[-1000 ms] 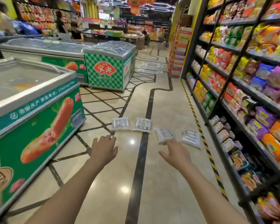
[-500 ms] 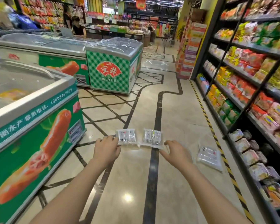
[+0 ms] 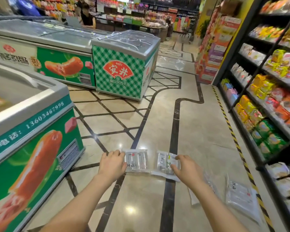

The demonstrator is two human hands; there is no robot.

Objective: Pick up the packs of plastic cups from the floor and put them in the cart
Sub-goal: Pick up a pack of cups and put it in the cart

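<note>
Leftmost, a chest freezer (image 3: 28, 131) was cut off by the frame edge. The left hand (image 3: 112, 164) was laid at the left edge of the first cup pack (image 3: 137, 160) on the floor (image 3: 199, 131); whether it was gripped could not be told, the fingertips being hidden. The right hand (image 3: 185, 168) was closed, thumb and fingers, around the second cup pack (image 3: 163, 162). A third pack (image 3: 193, 197) was largely hidden by the right forearm. A fourth pack (image 3: 241, 200) lay blurred beside the shelving (image 3: 251, 143).
</note>
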